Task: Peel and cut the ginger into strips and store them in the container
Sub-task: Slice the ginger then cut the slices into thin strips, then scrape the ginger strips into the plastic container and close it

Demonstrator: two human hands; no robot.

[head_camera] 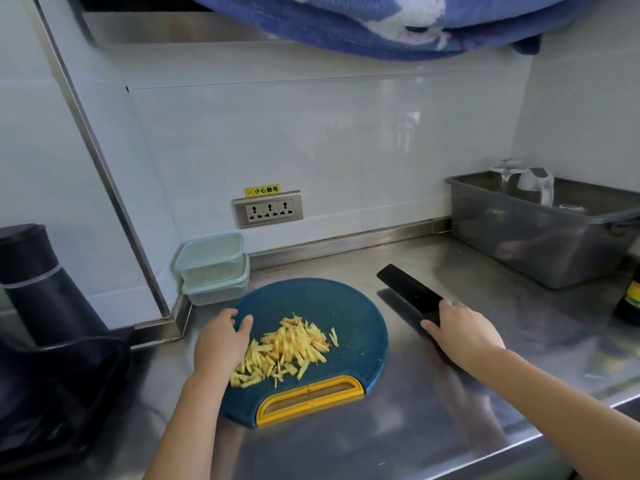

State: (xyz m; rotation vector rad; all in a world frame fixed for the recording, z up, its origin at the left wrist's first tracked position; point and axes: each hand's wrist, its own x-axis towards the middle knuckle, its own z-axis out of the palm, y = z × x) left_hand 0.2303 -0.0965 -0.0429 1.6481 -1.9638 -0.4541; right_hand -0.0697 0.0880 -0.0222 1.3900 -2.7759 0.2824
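Far left: dark flask (33, 282) upright on the counter (433, 427), against a black object I can't identify.

Back corner: two lidded plastic containers (211, 268), pale green, stacked, lids on. They sit just beside the far-left rim of the cutting board (349, 303). Triple wall socket (268, 209) above them, with a yellow warning label.

Board: round, dark blue, yellow handle facing me, flat on the counter.

My left hand (218, 344) is palm down on the board's left side. Fingers (227, 315) are relaxed and slightly spread, holding nothing, with the hand's edge touching the pile.

Ginger strips (287, 351): one loose yellow heap mid-board, a few stray bits to its right. All on the board, none in the containers.

Right of the board: knife (408, 292), broad black blade pointing away and left, off the board. Can't tell if it lies on the steel or sits just above it.

My right hand (464, 334) is over the handle, fingers wrapped round it, handle mostly hidden.

Far right: grey plastic bin (540, 251) holding a kettle (536, 183) and an upturned glass (505, 168). Dark bottle (630, 296) at the frame edge.
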